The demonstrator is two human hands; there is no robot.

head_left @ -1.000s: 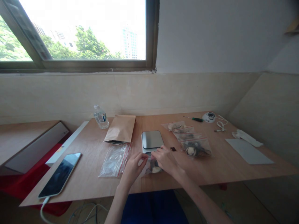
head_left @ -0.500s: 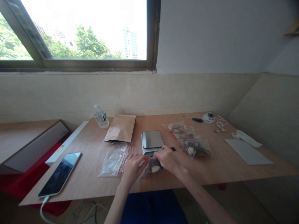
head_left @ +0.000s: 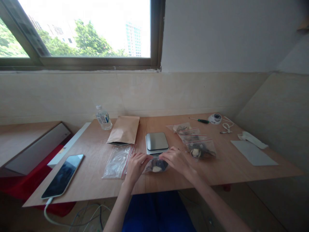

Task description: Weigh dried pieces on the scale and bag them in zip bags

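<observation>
1. Hands: left hand (head_left: 135, 165) and right hand (head_left: 175, 160) both sit at the near edge of the wooden table (head_left: 229, 170), one on each side of a small clear zip bag (head_left: 155, 166).
2. Grip: fingers of both hands are curled in on the bag's ends, holding it between them. Bag rests low on the tabletop; dark and pale contents show through the plastic, too small to identify.
3. Bag position: directly in front of the digital scale (head_left: 156, 142), just beside its near edge.
4. Left of the hands: an empty clear zip bag with red seal (head_left: 117, 162) lies flat; behind it, a brown paper envelope (head_left: 124, 130) and a water bottle (head_left: 103, 117).
5. Right of the scale: a row of filled zip bags (head_left: 194, 140), the nearest one close to the right hand.
6. Far right: green-handled screwdriver (head_left: 200, 120), small white round device (head_left: 215, 118), grey sheet (head_left: 253, 152).
7. Far left: phone (head_left: 62, 175) face up, cable attached.
</observation>
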